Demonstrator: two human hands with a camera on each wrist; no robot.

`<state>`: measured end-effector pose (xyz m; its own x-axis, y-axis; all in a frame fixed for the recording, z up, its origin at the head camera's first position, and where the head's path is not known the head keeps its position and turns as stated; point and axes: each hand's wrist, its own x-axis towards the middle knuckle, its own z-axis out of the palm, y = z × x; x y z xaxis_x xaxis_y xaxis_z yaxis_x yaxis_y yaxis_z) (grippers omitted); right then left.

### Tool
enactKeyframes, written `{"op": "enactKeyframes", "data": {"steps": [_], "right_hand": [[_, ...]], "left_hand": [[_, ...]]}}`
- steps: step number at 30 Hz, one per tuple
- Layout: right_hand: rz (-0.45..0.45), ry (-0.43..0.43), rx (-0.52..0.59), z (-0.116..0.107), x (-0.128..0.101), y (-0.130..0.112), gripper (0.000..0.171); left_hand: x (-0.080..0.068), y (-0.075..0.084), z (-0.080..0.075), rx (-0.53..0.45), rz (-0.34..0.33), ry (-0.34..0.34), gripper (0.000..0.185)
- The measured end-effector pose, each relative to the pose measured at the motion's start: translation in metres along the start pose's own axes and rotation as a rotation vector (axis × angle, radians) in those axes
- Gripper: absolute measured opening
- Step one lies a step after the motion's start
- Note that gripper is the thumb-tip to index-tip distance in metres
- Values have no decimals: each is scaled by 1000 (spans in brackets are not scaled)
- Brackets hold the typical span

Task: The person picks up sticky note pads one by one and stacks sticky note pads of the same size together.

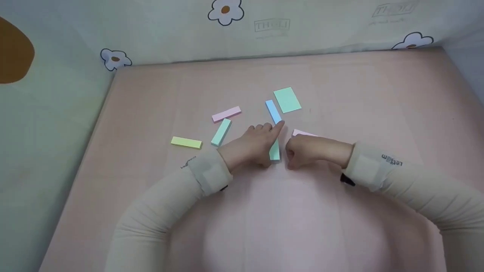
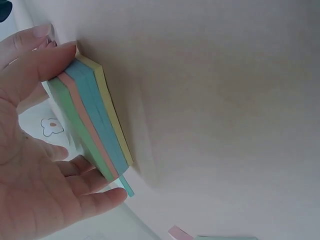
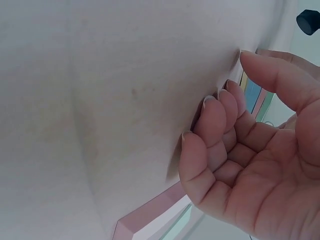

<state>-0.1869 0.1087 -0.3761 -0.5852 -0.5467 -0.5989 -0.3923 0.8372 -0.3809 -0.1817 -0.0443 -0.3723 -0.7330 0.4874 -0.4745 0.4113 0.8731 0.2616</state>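
My left hand (image 1: 254,145) grips a stack of narrow sticky-note pads (image 2: 97,120) between thumb and fingers. Green, pink, blue and yellow layers show along its side in the left wrist view. Seen from the head, only the stack's mint-green top (image 1: 275,154) shows, with the index finger stretched out above it. My right hand (image 1: 304,151) rests on the table just right of the stack, its fingers loosely curled and nothing in them. A pink pad (image 1: 302,133) lies behind the right wrist, partly hidden. Just beyond the left index fingertip lies a blue pad (image 1: 273,110).
A mint-green rectangular pad (image 1: 287,100) lies beside the blue one. Left of the hands are a pink strip pad (image 1: 227,114), a mint strip pad (image 1: 221,132) and a yellow strip pad (image 1: 186,142). A flower-printed curtain (image 1: 162,34) hangs along the table's back edge.
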Motion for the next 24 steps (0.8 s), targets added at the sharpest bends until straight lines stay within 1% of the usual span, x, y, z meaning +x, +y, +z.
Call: {"op": "enactKeyframes", "data": {"steps": [3, 6, 11, 17, 24], "right_hand": [[-7, -1, -4, 0, 0, 1, 13], [-21, 0, -7, -1, 0, 1, 14], [-42, 15, -19, -1, -1, 2, 12], [-31, 25, -29, 0, -1, 1, 13], [-13, 18, -13, -1, 0, 0, 13]], "left_hand": [[-2, -1, 0, -17, 7, 10, 107], [-3, -2, 1, -19, 24, 40, 106], [-4, -4, 1, 17, 67, 83, 100], [-4, -6, 2, 21, 73, 84, 98], [-4, -5, 3, 8, 63, 84, 97]]}}
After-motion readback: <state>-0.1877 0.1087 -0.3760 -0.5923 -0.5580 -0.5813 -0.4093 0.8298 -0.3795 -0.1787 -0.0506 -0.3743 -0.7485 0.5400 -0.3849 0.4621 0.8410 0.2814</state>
